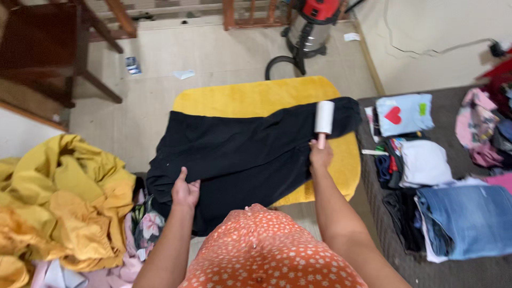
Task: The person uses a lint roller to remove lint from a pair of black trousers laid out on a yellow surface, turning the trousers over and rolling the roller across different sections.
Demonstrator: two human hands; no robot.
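Black garment (240, 154) lies spread flat over a yellow towel (250, 98) on the worktop, its near hem hanging toward the person; it looks soft, light and limp, likely to bunch or slide unless pinned at an edge; the left hand (185, 191) presses its near edge, fingers loosely spread with the thumb up; farther on, the right hand (320, 155) has its grip closed around the pink handle of a white lint roller (324, 118), resting on the cloth's far right part; beyond stands a red vacuum cleaner (312, 26).
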